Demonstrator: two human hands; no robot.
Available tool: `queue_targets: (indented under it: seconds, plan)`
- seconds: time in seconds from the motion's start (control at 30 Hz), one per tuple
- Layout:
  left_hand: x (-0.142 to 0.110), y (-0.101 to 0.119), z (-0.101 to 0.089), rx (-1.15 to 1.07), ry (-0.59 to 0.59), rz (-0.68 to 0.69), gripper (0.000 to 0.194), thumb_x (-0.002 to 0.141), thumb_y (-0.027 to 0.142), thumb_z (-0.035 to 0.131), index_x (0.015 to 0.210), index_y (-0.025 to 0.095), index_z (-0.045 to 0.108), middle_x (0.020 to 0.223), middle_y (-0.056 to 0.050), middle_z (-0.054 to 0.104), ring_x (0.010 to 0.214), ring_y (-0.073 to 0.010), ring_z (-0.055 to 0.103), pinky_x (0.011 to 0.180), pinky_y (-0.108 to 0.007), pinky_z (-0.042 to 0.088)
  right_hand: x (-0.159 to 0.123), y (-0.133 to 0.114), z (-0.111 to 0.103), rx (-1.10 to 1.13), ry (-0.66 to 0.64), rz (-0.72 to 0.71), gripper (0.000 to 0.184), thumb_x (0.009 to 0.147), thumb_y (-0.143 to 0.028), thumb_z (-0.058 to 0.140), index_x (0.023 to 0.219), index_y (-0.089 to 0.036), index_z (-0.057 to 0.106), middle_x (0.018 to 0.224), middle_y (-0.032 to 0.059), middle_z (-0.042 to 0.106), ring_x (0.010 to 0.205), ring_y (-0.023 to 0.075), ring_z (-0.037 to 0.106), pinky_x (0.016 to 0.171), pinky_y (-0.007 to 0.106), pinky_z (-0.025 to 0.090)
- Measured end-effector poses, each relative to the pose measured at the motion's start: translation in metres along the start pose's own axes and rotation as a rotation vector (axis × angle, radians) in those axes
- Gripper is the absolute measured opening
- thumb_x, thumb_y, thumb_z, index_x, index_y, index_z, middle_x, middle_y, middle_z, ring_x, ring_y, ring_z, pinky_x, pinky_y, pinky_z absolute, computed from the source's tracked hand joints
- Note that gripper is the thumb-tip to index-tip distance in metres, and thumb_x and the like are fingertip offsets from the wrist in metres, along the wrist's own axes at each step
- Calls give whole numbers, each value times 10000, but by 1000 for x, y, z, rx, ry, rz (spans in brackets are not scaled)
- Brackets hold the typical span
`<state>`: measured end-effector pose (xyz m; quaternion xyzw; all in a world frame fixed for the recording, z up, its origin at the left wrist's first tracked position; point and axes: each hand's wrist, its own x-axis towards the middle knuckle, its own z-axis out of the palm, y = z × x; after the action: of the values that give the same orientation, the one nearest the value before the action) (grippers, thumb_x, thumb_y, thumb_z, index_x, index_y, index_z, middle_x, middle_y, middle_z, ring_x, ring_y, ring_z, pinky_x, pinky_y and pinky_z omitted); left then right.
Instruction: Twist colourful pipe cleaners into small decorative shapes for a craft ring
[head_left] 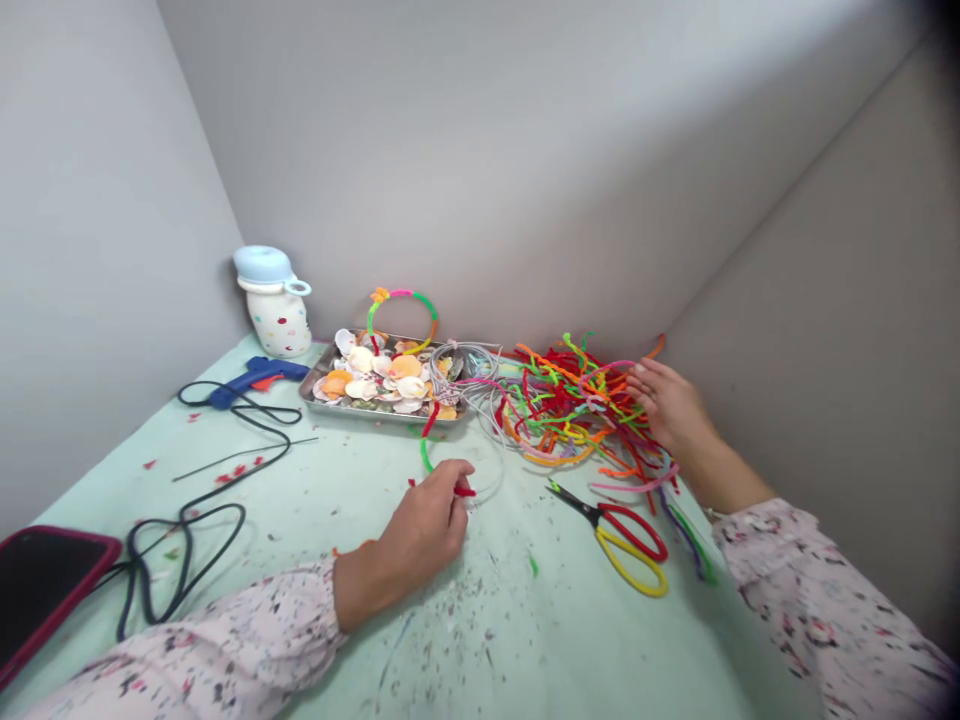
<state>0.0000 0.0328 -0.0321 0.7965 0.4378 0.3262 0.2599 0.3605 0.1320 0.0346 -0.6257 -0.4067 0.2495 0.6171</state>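
My left hand (418, 522) is closed around a thin wire ring partly wrapped in red and green pipe cleaner (426, 452), above the middle of the table. A red end sticks out past its fingers. At the right, my right hand (670, 405) reaches into a tangled pile of coloured pipe cleaners (559, 400), fingers curled in at the pile's edge. A pink pipe cleaner (606, 368) runs to its fingertips; the thumb side is partly hidden. Scissors (604, 525) with one red and one yellow handle loop lie in front of the pile, between the hands.
A metal tray (375, 410) of seashells stands at the back, with a finished-looking coloured ring (431, 305) upright on it. Beside it is a coil of grey wire (480, 365). Leftward are a blue glue gun (247, 380), its black cord, a bottle (279, 318) and a phone (52, 590).
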Motion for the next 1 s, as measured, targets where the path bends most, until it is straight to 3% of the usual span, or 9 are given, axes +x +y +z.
queue_targets:
  seconds: [0.23, 0.47, 0.63, 0.8, 1.0]
  plan:
    - [0, 2, -1, 12, -24, -11, 347, 830, 99, 434, 1166, 183, 459, 994, -79, 659, 829, -185, 642, 733, -312, 494, 7, -1, -3, -211, -68, -63, 260, 809, -291, 553, 1057, -216, 580, 997, 67, 681, 810, 150, 660, 725, 288, 551]
    - [-1, 3, -3, -6, -52, -22, 364, 820, 78, 414, 1166, 187, 450, 1024, -78, 658, 795, -176, 647, 725, -314, 492, 6, 13, -14, -689, -215, -164, 128, 706, -267, 641, 787, -175, 676, 682, 30, 675, 604, 169, 591, 586, 295, 459]
    - [0, 2, -3, -28, -75, -41, 373, 820, 86, 412, 1175, 193, 445, 1059, -77, 653, 834, -182, 649, 744, -316, 488, 0, 17, -15, -983, -297, -349, 222, 691, -344, 683, 849, -189, 691, 878, 67, 690, 792, 221, 608, 721, 327, 446]
    - [0, 2, -3, -30, -87, -55, 368, 824, 97, 416, 1174, 204, 448, 1070, -68, 652, 864, -189, 649, 747, -316, 486, -8, 22, -12, -1199, -308, -506, 526, 688, -327, 710, 1176, -171, 595, 1127, 146, 650, 1053, 320, 558, 876, 407, 403]
    - [0, 2, -2, -52, -87, -60, 359, 830, 108, 422, 1172, 209, 451, 1076, -62, 655, 861, -183, 656, 732, -306, 488, -5, 12, -13, -1310, -247, -591, 380, 803, -231, 540, 1166, -130, 592, 1101, 165, 666, 1032, 311, 585, 895, 409, 402]
